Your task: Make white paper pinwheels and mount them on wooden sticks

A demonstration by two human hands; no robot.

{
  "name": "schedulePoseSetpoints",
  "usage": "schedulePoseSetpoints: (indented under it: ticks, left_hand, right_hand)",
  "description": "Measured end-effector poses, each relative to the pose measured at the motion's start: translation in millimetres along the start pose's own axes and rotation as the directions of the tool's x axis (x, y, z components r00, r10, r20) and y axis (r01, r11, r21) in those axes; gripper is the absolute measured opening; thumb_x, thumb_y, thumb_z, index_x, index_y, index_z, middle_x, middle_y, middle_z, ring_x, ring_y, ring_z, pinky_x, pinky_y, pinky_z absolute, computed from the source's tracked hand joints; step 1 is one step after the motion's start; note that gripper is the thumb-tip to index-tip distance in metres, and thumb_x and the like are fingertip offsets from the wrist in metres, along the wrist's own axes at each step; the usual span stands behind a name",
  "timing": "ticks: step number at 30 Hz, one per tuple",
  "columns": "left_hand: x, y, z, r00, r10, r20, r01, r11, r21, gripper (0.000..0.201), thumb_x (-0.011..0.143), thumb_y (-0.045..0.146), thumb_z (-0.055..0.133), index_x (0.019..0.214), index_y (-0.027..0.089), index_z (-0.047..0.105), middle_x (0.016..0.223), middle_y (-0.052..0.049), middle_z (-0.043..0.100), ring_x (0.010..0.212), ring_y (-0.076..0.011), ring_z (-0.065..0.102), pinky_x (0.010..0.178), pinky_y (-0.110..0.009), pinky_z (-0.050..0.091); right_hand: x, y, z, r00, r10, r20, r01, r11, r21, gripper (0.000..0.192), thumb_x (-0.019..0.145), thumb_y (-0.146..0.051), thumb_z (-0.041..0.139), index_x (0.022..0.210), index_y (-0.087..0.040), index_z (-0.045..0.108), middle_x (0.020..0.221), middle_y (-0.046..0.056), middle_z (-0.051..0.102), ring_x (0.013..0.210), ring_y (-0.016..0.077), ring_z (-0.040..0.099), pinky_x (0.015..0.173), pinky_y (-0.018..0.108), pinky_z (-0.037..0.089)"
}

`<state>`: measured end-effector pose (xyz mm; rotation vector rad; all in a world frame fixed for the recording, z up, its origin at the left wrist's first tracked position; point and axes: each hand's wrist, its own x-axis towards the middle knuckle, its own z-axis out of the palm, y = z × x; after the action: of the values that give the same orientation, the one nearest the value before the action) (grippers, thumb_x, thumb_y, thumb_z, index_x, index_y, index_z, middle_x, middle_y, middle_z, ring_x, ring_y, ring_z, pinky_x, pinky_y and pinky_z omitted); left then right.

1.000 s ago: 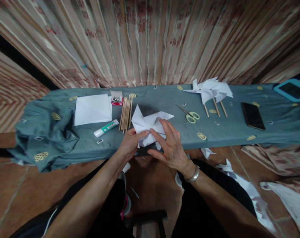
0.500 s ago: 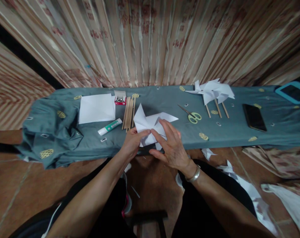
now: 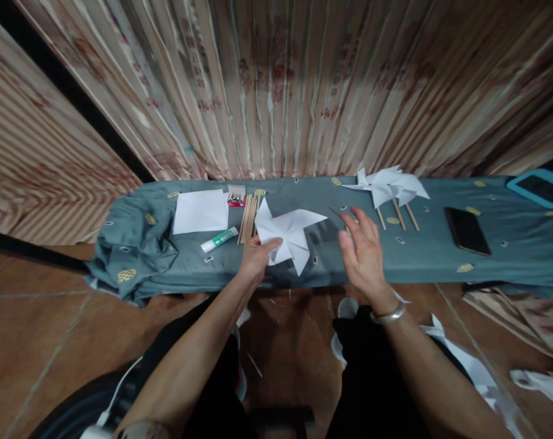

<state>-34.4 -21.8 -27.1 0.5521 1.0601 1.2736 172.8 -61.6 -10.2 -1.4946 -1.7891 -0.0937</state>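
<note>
A white paper pinwheel (image 3: pixel 291 235) is pinched at its middle by my left hand (image 3: pixel 256 256), thumb on top. Its folded blades point outward, and no stick shows on it. My right hand (image 3: pixel 364 253) is apart from the paper, fingers spread and holding nothing, over the scissors (image 3: pixel 335 211); only part of their blade shows past my fingers. Just beyond my left hand lie several thin wooden sticks (image 3: pixel 247 218), with a small red-and-white box (image 3: pixel 236 196) of metal pieces behind them. A green-and-white glue stick (image 3: pixel 219 239) lies to their left.
White paper sheets (image 3: pixel 200 211) are stacked on the left of the cloth-covered table (image 3: pixel 331 271). Finished pinwheels on sticks (image 3: pixel 390 184), a black phone (image 3: pixel 467 231) and a blue-framed tablet (image 3: pixel 539 188) lie to the right. Paper scraps (image 3: pixel 475 369) litter the floor.
My right hand has let go of the paper and moved right, over the scissors. My left hand still holds the pinwheel. The camera view has shifted slightly.
</note>
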Motion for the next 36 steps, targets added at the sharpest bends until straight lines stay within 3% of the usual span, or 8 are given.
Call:
schedulePoseSetpoints:
  ticks: [5, 10, 14, 19, 22, 24, 29, 36]
  left_hand:
    - [-15, 1, 20.2, 0.999, 0.035, 0.023, -0.035, 0.999, -0.015, 0.036, 0.035, 0.021, 0.088, 0.066, 0.012, 0.073, 0.065, -0.005, 0.073, 0.055, -0.0152, 0.064, 0.061, -0.028, 0.050]
    - [-26, 8, 21.7, 0.998, 0.059, 0.032, -0.057, 0.996, -0.062, 0.036, 0.035, 0.020, 0.088, 0.066, 0.011, 0.072, 0.063, -0.005, 0.073, 0.054, -0.0154, 0.064, 0.060, -0.028, 0.052]
    - [-15, 34, -3.5, 0.993, 0.115, -0.018, -0.116, 0.983, -0.145, 0.032, 0.043, 0.020, 0.086, 0.070, 0.013, 0.070, 0.063, -0.003, 0.073, 0.059, -0.0167, 0.068, 0.068, -0.029, 0.055]
    - [9, 82, -51.1, 0.944, 0.219, -0.246, -0.282, 0.924, -0.260, 0.021, 0.058, 0.003, 0.072, 0.077, 0.011, 0.069, 0.069, -0.003, 0.074, 0.062, -0.0145, 0.069, 0.070, -0.025, 0.057]
    - [13, 104, -75.3, 0.906, 0.269, -0.327, -0.366, 0.886, -0.284, 0.022, 0.065, 0.001, 0.065, 0.084, 0.011, 0.070, 0.073, -0.003, 0.075, 0.063, -0.0130, 0.069, 0.069, -0.024, 0.058]
    - [13, 115, -87.0, 0.892, 0.302, -0.337, -0.402, 0.870, -0.285, 0.022, 0.067, 0.002, 0.065, 0.086, 0.012, 0.070, 0.077, -0.004, 0.075, 0.066, -0.0130, 0.069, 0.072, -0.025, 0.059]
    - [8, 125, -102.6, 0.877, 0.330, -0.348, -0.435, 0.854, -0.285, 0.027, 0.066, 0.003, 0.067, 0.091, 0.013, 0.071, 0.083, -0.005, 0.076, 0.072, -0.0145, 0.071, 0.082, -0.029, 0.058]
    - [2, 126, -110.2, 0.879, 0.300, -0.371, -0.416, 0.862, -0.290, 0.025, 0.060, 0.005, 0.072, 0.084, 0.012, 0.071, 0.077, -0.004, 0.076, 0.074, -0.0173, 0.072, 0.087, -0.033, 0.057]
  right_hand:
    - [3, 31, -2, 0.962, 0.263, -0.072, -0.247, 0.952, 0.180, 0.041, 0.090, -0.044, 0.050, 0.117, -0.016, 0.064, 0.122, 0.016, 0.065, 0.112, 0.0287, 0.060, 0.099, 0.049, 0.045]
    - [10, 44, 22, 0.879, 0.477, 0.031, -0.438, 0.777, 0.452, 0.034, 0.076, -0.049, 0.062, 0.083, -0.015, 0.067, 0.083, 0.010, 0.072, 0.075, 0.0207, 0.066, 0.078, 0.038, 0.052]
    - [9, 32, 48, 0.902, 0.411, 0.130, -0.422, 0.784, 0.456, 0.039, 0.076, -0.055, 0.057, 0.080, -0.017, 0.065, 0.076, 0.008, 0.072, 0.070, 0.0188, 0.066, 0.069, 0.032, 0.051]
    - [9, -6, 82, 0.921, 0.281, 0.271, -0.361, 0.877, 0.317, 0.034, 0.082, -0.049, 0.054, 0.073, -0.018, 0.064, 0.066, 0.004, 0.070, 0.059, 0.0179, 0.064, 0.058, 0.028, 0.047]
    - [31, -38, 108, 0.930, 0.162, 0.330, -0.244, 0.943, 0.225, 0.023, 0.086, -0.036, 0.055, 0.075, -0.019, 0.066, 0.070, 0.003, 0.071, 0.065, 0.0182, 0.065, 0.065, 0.029, 0.048]
    - [57, -61, 130, 0.930, 0.050, 0.363, -0.127, 0.973, 0.192, 0.015, 0.086, -0.021, 0.054, 0.084, -0.020, 0.068, 0.087, 0.004, 0.073, 0.085, 0.0187, 0.067, 0.081, 0.030, 0.048]
    - [127, -102, 185, 0.902, -0.112, 0.417, 0.090, 0.993, 0.072, 0.022, 0.087, -0.012, 0.050, 0.094, -0.014, 0.071, 0.131, 0.015, 0.059, 0.124, 0.0226, 0.051, 0.105, 0.035, 0.037]
    - [162, -115, 220, 0.831, -0.167, 0.531, 0.261, 0.960, -0.106, 0.025, 0.084, -0.012, 0.052, 0.093, -0.011, 0.075, 0.132, 0.019, 0.056, 0.127, 0.0279, 0.047, 0.107, 0.039, 0.035]
